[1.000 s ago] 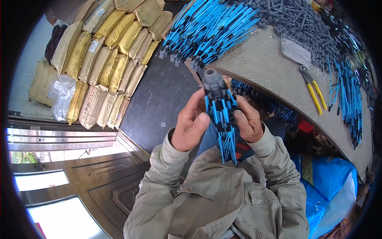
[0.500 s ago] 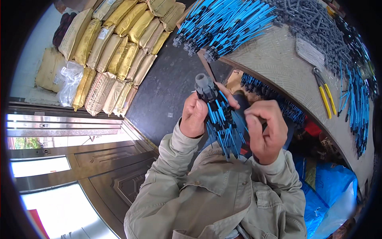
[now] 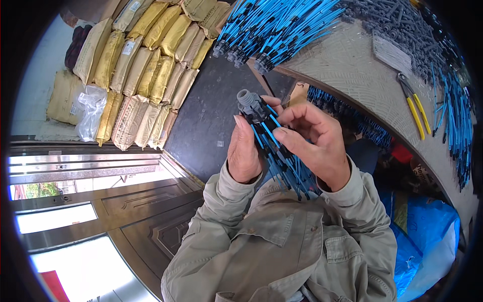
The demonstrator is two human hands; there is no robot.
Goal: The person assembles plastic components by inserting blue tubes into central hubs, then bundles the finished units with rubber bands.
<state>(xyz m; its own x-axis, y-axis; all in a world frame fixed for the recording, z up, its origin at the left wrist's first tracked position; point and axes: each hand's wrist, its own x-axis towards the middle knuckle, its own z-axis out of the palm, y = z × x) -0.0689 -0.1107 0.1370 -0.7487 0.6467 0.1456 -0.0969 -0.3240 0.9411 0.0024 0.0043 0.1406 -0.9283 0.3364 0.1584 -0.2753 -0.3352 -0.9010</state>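
In front of my chest, my left hand (image 3: pixel 245 153) is wrapped round a grey plastic fitting (image 3: pixel 248 102) with a threaded, hollow upper end. A bundle of thin blue tubes with black pieces (image 3: pixel 284 168) hangs from the fitting down toward my jacket. My right hand (image 3: pixel 322 143) is at the bundle's right side, its thumb and forefinger closing on one blue tube (image 3: pixel 270 121) just below the fitting. My left fingers are partly hidden behind the fitting.
The workbench (image 3: pixel 332 65) on the right bears bunches of blue tubes (image 3: pixel 282 30), a heap of grey fittings (image 3: pixel 397 30) and yellow-handled pliers (image 3: pixel 417 113). Filled sacks (image 3: pixel 141 65) are stacked at the back left. A blue plastic bag (image 3: pixel 422 231) lies under the bench.
My right hand has moved left from beside the bundle, and its thumb and forefinger now touch a blue tube. The fitting has shifted slightly left in my left hand.
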